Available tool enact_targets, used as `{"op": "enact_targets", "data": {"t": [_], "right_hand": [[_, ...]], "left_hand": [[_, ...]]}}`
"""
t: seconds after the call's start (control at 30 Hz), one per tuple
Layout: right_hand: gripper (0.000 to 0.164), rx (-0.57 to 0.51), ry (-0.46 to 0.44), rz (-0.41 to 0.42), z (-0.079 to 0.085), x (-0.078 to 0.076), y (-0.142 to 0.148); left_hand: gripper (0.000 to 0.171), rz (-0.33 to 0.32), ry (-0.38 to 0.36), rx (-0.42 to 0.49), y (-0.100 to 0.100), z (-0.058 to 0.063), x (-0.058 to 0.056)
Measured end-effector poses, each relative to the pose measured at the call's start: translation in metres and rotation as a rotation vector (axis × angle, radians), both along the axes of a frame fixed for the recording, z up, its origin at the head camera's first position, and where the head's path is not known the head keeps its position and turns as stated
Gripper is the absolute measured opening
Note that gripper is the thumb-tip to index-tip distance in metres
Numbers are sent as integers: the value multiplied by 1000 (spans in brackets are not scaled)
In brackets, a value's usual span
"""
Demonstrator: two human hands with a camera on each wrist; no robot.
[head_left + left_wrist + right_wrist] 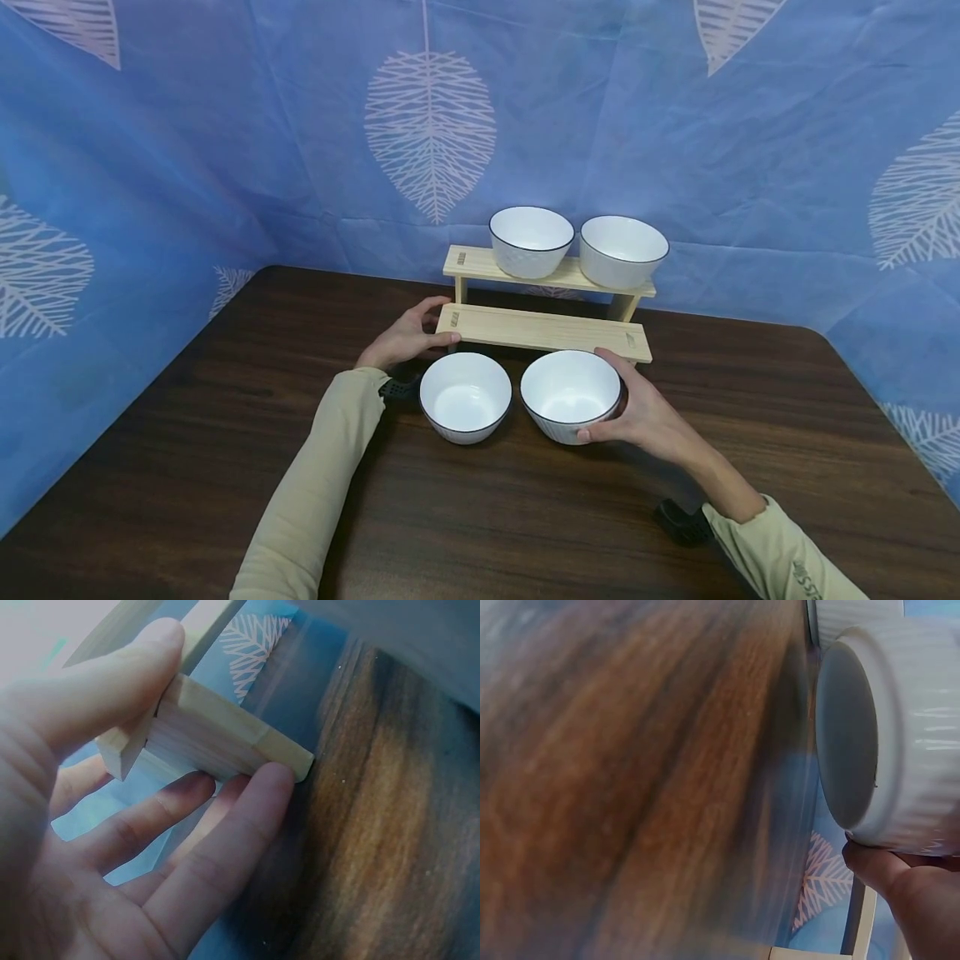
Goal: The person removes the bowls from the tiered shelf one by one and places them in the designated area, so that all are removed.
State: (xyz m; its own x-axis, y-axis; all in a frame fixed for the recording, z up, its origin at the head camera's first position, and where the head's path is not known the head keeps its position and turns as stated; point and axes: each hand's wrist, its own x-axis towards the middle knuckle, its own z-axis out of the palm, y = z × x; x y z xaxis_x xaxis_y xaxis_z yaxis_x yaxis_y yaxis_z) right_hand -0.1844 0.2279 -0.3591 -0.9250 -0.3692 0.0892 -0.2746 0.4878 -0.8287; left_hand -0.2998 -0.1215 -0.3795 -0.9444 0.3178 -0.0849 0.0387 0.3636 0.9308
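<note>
My right hand [645,417] grips a white, dark-rimmed bowl [570,392] by its right side, thumb at the front and fingers behind. In the right wrist view the bowl's underside [847,739] faces the camera, raised off the tabletop. My left hand [405,340] holds the left end of a two-tier wooden rack at its lower board [540,327]. The left wrist view shows the thumb on the board's end and fingertips against the rack's leg [217,731]. A second white bowl [465,396] sits on the table between the hands, in front of the rack.
Two more white bowls [531,242] stand side by side on the rack's upper board [476,263]. The dark wooden table [480,525] carries everything. Blue cloth [300,167] with white leaf prints hangs behind the table and along its sides.
</note>
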Motion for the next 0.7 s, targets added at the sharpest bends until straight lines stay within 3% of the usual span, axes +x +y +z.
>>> {"op": "enact_targets", "data": {"t": [0.5, 0.7], "right_hand": [[108, 23, 3, 25, -1, 1, -1], [110, -16, -30, 88, 0, 1, 1]], "left_hand": [[78, -5, 0, 12, -2, -2, -2], [77, -10, -7, 14, -1, -1, -2]]}}
